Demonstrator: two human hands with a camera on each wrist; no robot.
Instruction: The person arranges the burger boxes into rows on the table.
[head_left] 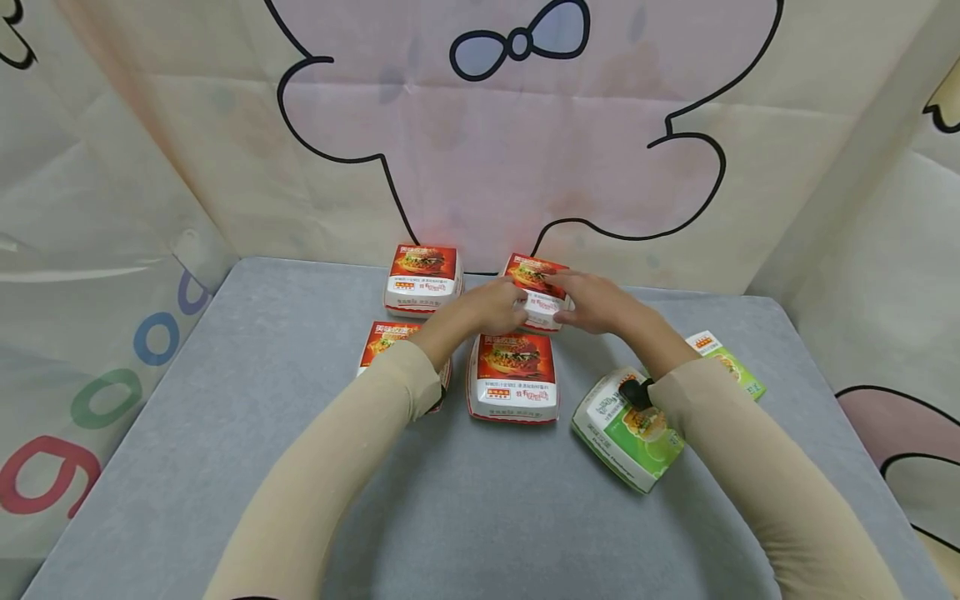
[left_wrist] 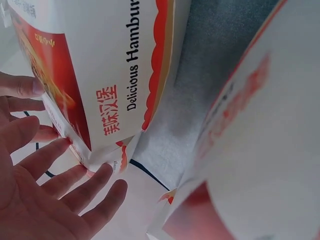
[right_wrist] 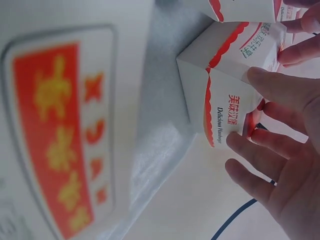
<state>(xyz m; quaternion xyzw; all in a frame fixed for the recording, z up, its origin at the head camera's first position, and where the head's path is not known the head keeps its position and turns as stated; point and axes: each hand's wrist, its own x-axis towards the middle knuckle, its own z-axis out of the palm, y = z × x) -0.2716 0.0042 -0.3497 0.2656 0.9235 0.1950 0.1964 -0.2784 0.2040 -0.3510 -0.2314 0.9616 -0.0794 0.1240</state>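
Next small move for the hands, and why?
Probably a slight twist to square up the back right red-and-white hamburger box. In the head view it sits turned against the front right hamburger box and the back left hamburger box, and the left hand and right hand flank it, so little reach seems needed.

Your left arm [head_left: 330,479] and right arm [head_left: 780,475] reach forward, slanting inward toward each other. Your left grip [head_left: 491,307] and right grip [head_left: 592,302] face each other, near but apart, their fingers [left_wrist: 105,204] spread and only slightly bent.
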